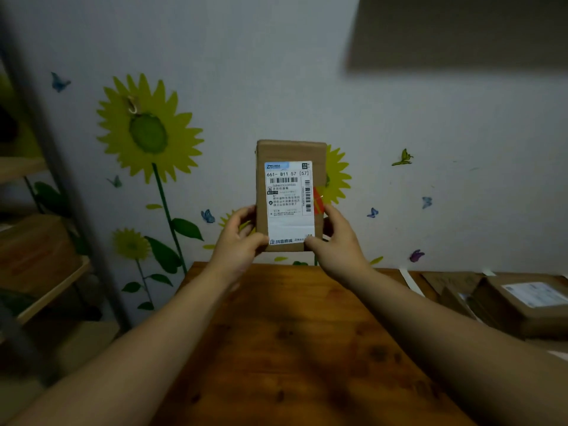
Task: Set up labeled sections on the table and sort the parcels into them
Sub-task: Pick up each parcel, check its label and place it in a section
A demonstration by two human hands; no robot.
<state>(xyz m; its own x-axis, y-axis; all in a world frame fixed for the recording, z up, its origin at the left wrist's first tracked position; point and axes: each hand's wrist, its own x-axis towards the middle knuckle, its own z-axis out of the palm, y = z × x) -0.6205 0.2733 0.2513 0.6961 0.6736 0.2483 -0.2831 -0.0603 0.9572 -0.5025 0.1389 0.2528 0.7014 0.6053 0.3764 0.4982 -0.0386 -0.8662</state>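
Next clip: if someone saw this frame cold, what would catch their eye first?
First, the brown parcel held upright at centre by both hands, left hand and right hand gripping its lower corners, its white shipping label facing the camera. Next, the big sunflower decal on the wall to the upper left. Below lies the wooden table, with more parcels at its right edge.

A small brown cardboard parcel (290, 195) is standing upright above the wooden bench (301, 333). Its white shipping label is facing the camera. More brown parcels (519, 305) are lying at the bench's right.
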